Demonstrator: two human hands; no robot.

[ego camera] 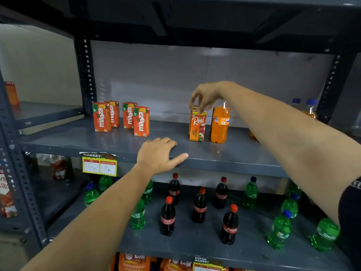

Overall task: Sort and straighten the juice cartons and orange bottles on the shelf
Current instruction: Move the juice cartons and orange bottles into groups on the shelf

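Observation:
Several red-orange Maaza cartons (pixel 102 117) stand upright in a loose cluster at the left of the grey middle shelf (pixel 224 153). Right of centre a Real apple carton (pixel 197 127) stands in front of a second carton (pixel 192 114), with an orange bottle (pixel 220 125) close on its right. My right hand (pixel 208 93) reaches in from the right, and its fingertips pinch the top of the rear Real carton. My left hand (pixel 158 155) lies palm down on the shelf's front edge with fingers spread. My right forearm mostly hides another orange bottle (pixel 253 134).
Two blue-capped bottles (pixel 310 108) stand at the shelf's far right by the post. The lower shelf holds scattered cola bottles (pixel 168 216) and green bottles (pixel 279 231). A yellow price tag (pixel 99 165) hangs from the shelf lip. Tea packs (pixel 134 261) sit at the bottom.

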